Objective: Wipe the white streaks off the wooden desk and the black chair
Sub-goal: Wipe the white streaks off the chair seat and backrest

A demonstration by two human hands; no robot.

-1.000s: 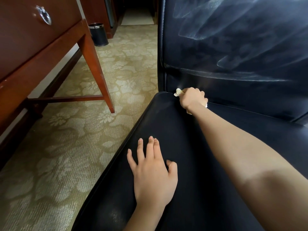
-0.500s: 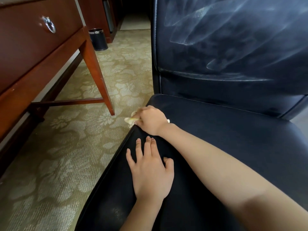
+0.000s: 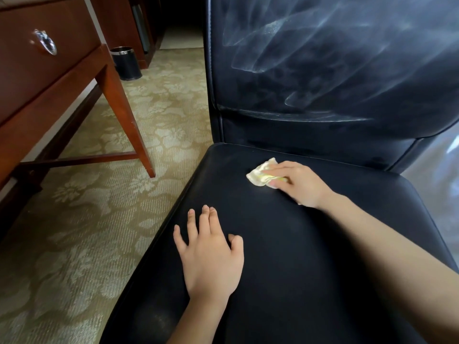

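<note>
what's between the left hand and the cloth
Nothing; the head view shows only bare black chair seat between left hand and cloth.

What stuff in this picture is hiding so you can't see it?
Head view:
- Desk: its top is cut off at the upper left corner, so any streaks there are unseen.
- Cloth: mostly under the right hand.
- Seat: a patch is covered by the left hand.
- Bin: inside too small, dark.

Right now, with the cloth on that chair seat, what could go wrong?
The small cloth under the right hand may only smear the white streaks covering the backrest. The left hand lies flat on the seat, possibly in the wiping path, and might leave fresh marks.
</note>
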